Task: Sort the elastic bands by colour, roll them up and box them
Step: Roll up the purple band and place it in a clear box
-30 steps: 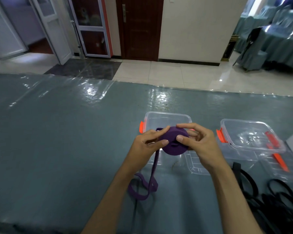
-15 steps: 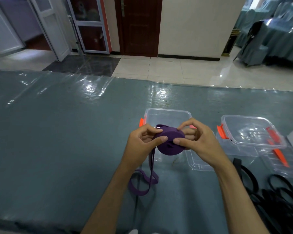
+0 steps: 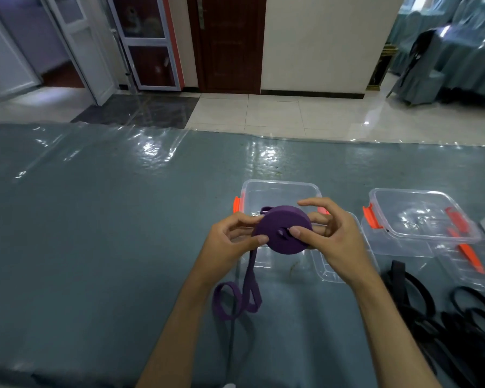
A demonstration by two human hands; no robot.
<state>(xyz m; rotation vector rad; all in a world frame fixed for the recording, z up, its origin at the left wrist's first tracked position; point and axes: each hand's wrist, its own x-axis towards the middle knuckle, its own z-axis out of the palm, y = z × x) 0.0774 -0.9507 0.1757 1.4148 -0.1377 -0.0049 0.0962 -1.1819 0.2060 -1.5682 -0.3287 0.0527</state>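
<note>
Purple band roll (image 3: 284, 229) gripped by both hands, over clear box (image 3: 280, 191), seemingly empty, black bands (image 3: 445, 317) beside

— What's that purple roll (image 3: 284, 229)?
— Matt, rubbery I'd say. The boxes (image 3: 280, 191) I see are clear glossy plastic.
— And the table (image 3: 95, 233)?
— Grey-green cloth under shiny, wrinkled film; black bands (image 3: 459, 317) probably matt.

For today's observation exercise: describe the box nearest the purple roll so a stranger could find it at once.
On the grey-green table stand two clear plastic boxes with orange clips. The wanted clear box is the left one, directly behind the purple roll. Unlike the right-hand box, it is partly hidden by the hands.
</note>
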